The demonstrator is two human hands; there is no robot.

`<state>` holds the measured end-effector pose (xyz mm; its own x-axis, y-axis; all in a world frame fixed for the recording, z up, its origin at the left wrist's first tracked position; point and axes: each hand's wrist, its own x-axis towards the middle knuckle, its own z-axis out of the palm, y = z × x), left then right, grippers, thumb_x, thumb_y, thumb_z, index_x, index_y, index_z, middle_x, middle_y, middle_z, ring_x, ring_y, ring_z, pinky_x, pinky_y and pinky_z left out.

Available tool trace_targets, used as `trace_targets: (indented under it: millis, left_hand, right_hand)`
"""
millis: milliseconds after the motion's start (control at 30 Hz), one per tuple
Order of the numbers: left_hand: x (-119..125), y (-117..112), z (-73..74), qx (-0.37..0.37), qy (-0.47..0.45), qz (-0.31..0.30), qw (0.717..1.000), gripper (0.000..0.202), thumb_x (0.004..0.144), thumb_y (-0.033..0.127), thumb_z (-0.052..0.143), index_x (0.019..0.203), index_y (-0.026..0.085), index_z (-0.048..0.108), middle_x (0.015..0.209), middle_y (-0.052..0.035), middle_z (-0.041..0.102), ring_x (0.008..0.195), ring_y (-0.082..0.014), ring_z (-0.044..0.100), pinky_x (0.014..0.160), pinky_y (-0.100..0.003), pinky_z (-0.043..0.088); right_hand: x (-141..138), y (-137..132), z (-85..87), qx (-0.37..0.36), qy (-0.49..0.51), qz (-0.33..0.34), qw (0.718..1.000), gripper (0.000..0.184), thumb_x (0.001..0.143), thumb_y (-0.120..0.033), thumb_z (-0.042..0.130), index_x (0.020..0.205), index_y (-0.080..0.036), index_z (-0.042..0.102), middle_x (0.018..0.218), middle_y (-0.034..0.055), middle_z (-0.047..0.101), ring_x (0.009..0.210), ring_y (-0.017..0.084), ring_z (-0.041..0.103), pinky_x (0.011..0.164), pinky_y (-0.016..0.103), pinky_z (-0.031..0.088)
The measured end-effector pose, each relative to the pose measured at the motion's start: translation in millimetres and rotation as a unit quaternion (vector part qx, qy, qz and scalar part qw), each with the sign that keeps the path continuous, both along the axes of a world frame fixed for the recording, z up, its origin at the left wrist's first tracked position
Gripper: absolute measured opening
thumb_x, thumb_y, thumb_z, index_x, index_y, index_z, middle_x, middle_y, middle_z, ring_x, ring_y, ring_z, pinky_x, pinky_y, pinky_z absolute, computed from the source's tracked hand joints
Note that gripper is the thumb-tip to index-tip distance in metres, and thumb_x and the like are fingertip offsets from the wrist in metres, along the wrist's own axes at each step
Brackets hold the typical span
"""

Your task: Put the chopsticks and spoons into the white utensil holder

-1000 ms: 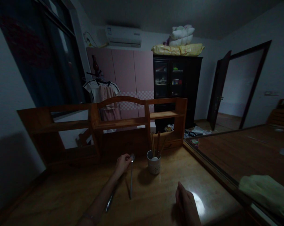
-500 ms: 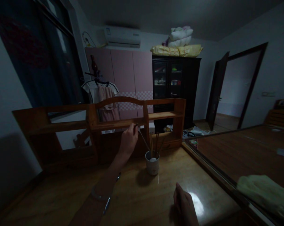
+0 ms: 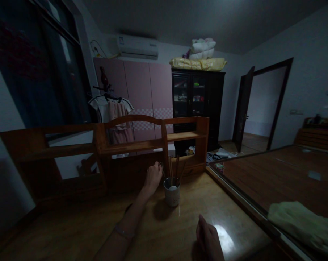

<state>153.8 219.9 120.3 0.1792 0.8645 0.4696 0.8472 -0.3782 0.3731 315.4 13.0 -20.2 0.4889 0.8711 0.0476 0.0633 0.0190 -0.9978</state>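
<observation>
My left hand [image 3: 153, 176] is pinched around the top of a metal spoon, just left of the rim of a white ceramic utensil cup [image 3: 172, 195]. The spoon's lower end is down inside the cup, beside several wooden chopsticks [image 3: 173, 169] that stand in it. The cup sits on the wooden desk [image 3: 79, 224]. My right hand [image 3: 209, 242] rests on the desk near the front edge, fingers curled loosely, with nothing visible in it.
A low wooden shelf unit [image 3: 131, 143] runs along the back of the desk. To the right lies a large wooden board [image 3: 275, 174] with a pale green cloth [image 3: 305, 224] on it. Behind stand pink wardrobes, a dark cabinet and an open door.
My left hand lifted the spoon off the desk, raised it above the cup, then lowered it so the spoon now stands inside the cup. My right hand stayed put.
</observation>
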Motion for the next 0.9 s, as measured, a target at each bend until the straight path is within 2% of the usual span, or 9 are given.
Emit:
trace_targets:
  millis: [200, 367, 533, 733, 900]
  left_hand:
    - [-2, 7, -13.7, -0.061, -0.019, -0.029, 0.998, 0.020, 0.091, 0.020, 0.045, 0.084, 0.014, 0.063, 0.070, -0.0073, 0.067, 0.068, -0.0156, 0.065, 0.062, -0.022, 0.041]
    - [-3, 13, -21.7, -0.091, -0.033, -0.059, 0.994, 0.022, 0.089, 0.020, 0.047, 0.079, 0.013, 0.065, 0.065, -0.0066, 0.066, 0.061, -0.0143, 0.064, 0.058, -0.021, 0.040]
    - [-8, 19, -25.2, -0.102, -0.048, -0.089, 0.990, 0.020, 0.089, 0.022, 0.048, 0.083, 0.013, 0.065, 0.068, -0.0061, 0.067, 0.057, -0.0124, 0.062, 0.054, -0.019, 0.038]
    - [-15, 23, -31.2, -0.106, -0.083, -0.102, 0.986, 0.020, 0.087, 0.029, 0.053, 0.088, 0.014, 0.066, 0.075, -0.0079, 0.069, 0.062, -0.0144, 0.064, 0.057, -0.020, 0.040]
    - [-12, 25, -36.1, -0.110, -0.127, -0.158, 0.973, 0.030, 0.091, 0.035, 0.043, 0.103, 0.015, 0.063, 0.074, -0.0041, 0.069, 0.058, -0.0132, 0.064, 0.053, -0.019, 0.043]
  right_hand:
    - [7, 4, -4.3, 0.021, -0.039, 0.004, 0.999, 0.064, 0.072, -0.081, 0.046, 0.049, -0.021, 0.044, 0.046, 0.0000, 0.039, 0.046, 0.014, 0.039, 0.046, 0.026, 0.038]
    - [5, 1, 0.0, 0.034, -0.045, -0.010, 0.998, 0.066, 0.069, -0.083, 0.047, 0.049, -0.021, 0.045, 0.047, 0.0003, 0.042, 0.047, 0.014, 0.040, 0.047, 0.026, 0.039]
    - [0, 1, 2.6, 0.012, -0.007, -0.017, 1.000, 0.066, 0.074, -0.081, 0.043, 0.049, -0.020, 0.045, 0.045, -0.0010, 0.038, 0.043, 0.013, 0.037, 0.043, 0.025, 0.034]
    - [-2, 2, 6.4, 0.001, 0.021, -0.005, 1.000, 0.068, 0.073, -0.083, 0.042, 0.047, -0.020, 0.042, 0.043, -0.0017, 0.037, 0.042, 0.012, 0.036, 0.042, 0.025, 0.032]
    - [-3, 0, 10.0, -0.001, 0.021, 0.003, 1.000, 0.067, 0.074, -0.081, 0.043, 0.046, -0.020, 0.042, 0.042, -0.0022, 0.035, 0.040, 0.011, 0.033, 0.040, 0.024, 0.029]
